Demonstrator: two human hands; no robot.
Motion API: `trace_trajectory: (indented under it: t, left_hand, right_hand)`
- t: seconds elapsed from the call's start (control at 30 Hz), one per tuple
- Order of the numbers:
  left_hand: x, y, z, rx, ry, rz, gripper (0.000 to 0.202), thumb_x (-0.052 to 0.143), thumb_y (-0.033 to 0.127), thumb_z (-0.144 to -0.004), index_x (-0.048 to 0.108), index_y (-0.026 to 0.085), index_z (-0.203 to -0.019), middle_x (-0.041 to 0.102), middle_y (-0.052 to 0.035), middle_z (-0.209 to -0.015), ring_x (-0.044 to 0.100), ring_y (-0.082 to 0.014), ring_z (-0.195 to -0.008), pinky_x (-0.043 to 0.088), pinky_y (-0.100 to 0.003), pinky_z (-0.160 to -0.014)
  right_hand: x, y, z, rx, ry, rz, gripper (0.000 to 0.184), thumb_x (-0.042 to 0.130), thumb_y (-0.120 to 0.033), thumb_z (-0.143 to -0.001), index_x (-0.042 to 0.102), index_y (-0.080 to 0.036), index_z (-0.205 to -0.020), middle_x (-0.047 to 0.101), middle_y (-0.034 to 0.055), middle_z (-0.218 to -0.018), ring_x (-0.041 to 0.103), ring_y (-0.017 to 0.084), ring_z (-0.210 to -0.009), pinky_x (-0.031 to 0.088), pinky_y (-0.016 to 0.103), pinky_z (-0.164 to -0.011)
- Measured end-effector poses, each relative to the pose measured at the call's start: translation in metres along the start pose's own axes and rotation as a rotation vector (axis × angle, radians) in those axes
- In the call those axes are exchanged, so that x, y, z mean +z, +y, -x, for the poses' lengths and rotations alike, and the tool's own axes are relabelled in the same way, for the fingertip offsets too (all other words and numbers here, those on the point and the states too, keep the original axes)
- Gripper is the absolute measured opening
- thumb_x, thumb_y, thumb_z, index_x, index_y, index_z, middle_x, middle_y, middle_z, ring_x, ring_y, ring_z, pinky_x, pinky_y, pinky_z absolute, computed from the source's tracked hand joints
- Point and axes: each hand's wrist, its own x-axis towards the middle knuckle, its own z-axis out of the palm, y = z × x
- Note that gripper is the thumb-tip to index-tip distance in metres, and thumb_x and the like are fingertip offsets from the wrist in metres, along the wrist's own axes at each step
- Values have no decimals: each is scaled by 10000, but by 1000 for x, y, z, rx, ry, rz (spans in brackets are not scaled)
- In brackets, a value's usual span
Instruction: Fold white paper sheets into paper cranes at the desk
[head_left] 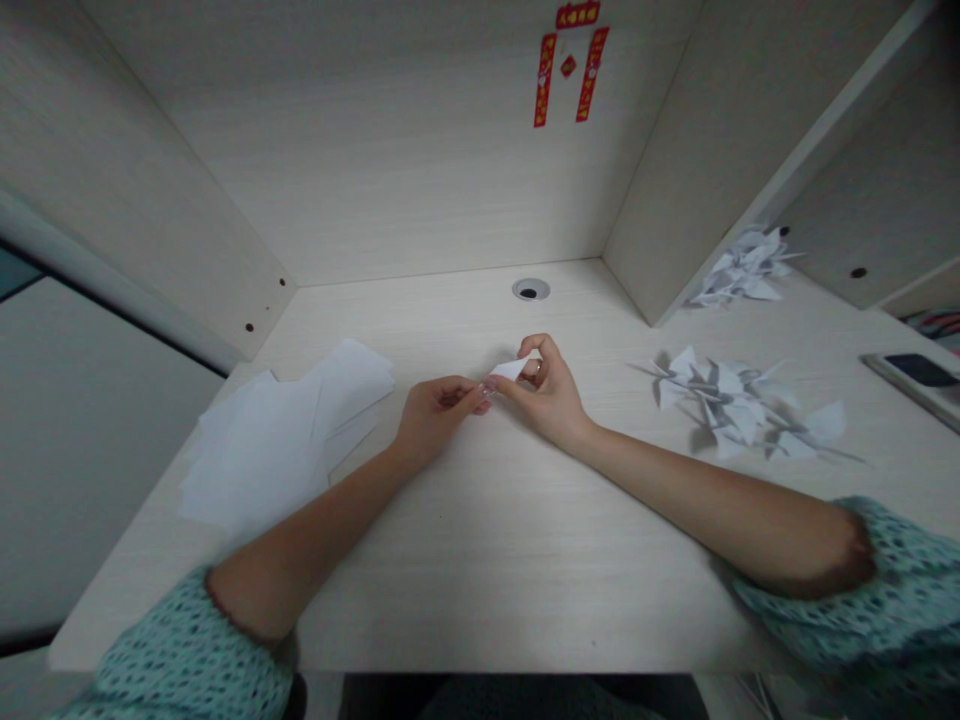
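A small piece of folded white paper [510, 369] is held between my two hands over the middle of the desk. My left hand [439, 410] pinches its left end with thumb and fingertips. From the other side, my right hand [551, 395], with a ring on one finger, grips the paper between thumb and curled fingers. Part of the paper is hidden behind the fingertips. Left of my hands lies a spread of flat white paper sheets [262, 450]. To the right rests a group of folded white paper cranes [724, 395].
More folded paper cranes [750, 265] are heaped beside the right partition [675, 190]. A phone-like device [919, 375] lies at the right edge. A round cable hole [532, 290] is set near the back panel, where red paper decorations [568, 66] hang.
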Motion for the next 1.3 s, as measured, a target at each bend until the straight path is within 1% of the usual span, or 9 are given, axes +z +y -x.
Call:
trace_trajectory:
  t: [0.17, 0.27, 0.4, 0.47, 0.7, 0.87, 1.0, 1.2, 1.3]
  left_hand:
    - [1, 1, 0, -25, -24, -20, 349, 657, 510, -735, 723, 169, -764, 737, -57, -720, 677, -177, -673, 518, -263, -653]
    - [1, 3, -1, -58, -11, -34, 365, 660, 527, -726, 715, 165, -724, 743, -65, -722, 682, -186, -673, 512, -263, -639]
    - [1, 2, -1, -70, 8, -35, 361, 657, 524, -732, 709, 168, -700, 747, -69, -727, 690, -185, -674, 508, -259, -646]
    - [1, 2, -1, -66, 11, -33, 355, 650, 517, -743, 704, 169, -698, 746, -68, -724, 692, -182, -673, 506, -258, -651]
    - [2, 5, -1, -73, 16, -32, 362, 648, 509, -747, 647, 166, -630, 732, -58, -679, 677, -167, -622, 489, -251, -618]
    - [2, 4, -1, -63, 52, -55, 392, 654, 520, -738, 609, 158, -593, 718, -49, -646, 654, -150, -592, 442, -226, -566]
    - [2, 3, -1, -56, 55, -71, 411, 647, 528, -739, 578, 161, -568, 694, -29, -597, 627, -135, -554, 415, -218, -537]
    - [0, 2, -2, -4, 40, -38, 400, 631, 529, -754, 609, 163, -594, 715, -35, -657, 660, -156, -634, 459, -244, -630]
    - [-1, 1, -1, 0, 46, 22, 431, 556, 555, -805, 642, 161, -656, 722, -43, -686, 681, -181, -686, 471, -261, -672]
  right_hand:
    - [1, -1, 0, 13, 26, -17, 510, 763, -361, -651, 312, -261, -868, 644, -74, -613, 587, 113, -522, 413, 219, -498]
    - [-1, -4, -2, 5, 55, -13, 498, 758, -327, -660, 333, -263, -911, 618, -82, -593, 578, 115, -514, 417, 224, -499]
    - [-4, -5, -5, -18, 124, 23, 463, 745, -301, -678, 362, -267, -936, 510, -111, -524, 517, 110, -455, 373, 222, -449]
    - [-5, -3, -6, -21, 135, 30, 454, 742, -297, -681, 370, -264, -939, 487, -114, -514, 497, 108, -447, 358, 222, -445]
    - [-4, 3, -3, -22, 126, 9, 447, 730, -298, -692, 374, -254, -958, 565, -87, -590, 520, 107, -519, 390, 231, -529]
    - [-4, 1, -4, -32, 141, -18, 445, 735, -291, -691, 376, -250, -950, 566, -84, -579, 514, 102, -513, 374, 225, -524]
    - [-3, 1, -4, -32, 132, -20, 455, 742, -320, -691, 374, -249, -950, 570, -80, -598, 515, 101, -519, 378, 223, -526]
    - [-3, 0, -3, -46, 127, -29, 461, 744, -346, -697, 378, -254, -960, 564, -84, -599, 525, 101, -521, 395, 224, -527]
    - [-4, -1, -4, -43, 129, -37, 455, 755, -329, -685, 391, -251, -948, 548, -98, -549, 497, 92, -484, 379, 211, -497]
